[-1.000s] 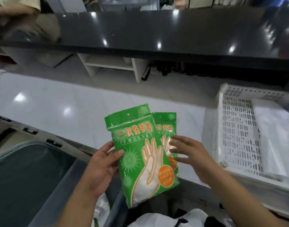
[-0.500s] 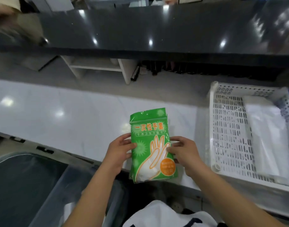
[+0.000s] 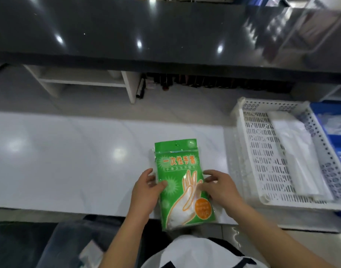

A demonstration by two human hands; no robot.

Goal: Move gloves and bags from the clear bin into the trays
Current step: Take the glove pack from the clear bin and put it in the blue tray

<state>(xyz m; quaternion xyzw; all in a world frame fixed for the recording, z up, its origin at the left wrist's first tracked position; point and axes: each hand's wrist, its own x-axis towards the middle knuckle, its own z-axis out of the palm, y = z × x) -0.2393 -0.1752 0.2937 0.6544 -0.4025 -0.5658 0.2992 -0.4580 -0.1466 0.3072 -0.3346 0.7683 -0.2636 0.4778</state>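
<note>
Green packs of disposable gloves (image 3: 180,176), stacked one on another, lie on the white counter (image 3: 69,161) near its front edge. My left hand (image 3: 146,190) grips the stack's left edge, thumb on top. My right hand (image 3: 220,187) pinches the right edge with its fingers on the pack's face. A white perforated tray (image 3: 262,161) stands to the right and holds clear plastic bags (image 3: 299,159). Part of the clear bin (image 3: 73,246) shows at the lower left, below the counter.
A blue tray (image 3: 336,132) with clear items sits beyond the white tray at the far right. A dark glossy raised counter (image 3: 146,29) runs across the back, with a white shelf (image 3: 84,82) under it.
The two glove packs were held up and fanned apart; both hands have squared them into one stack and lowered it onto the counter. The view has shifted right, so the blue tray shows.
</note>
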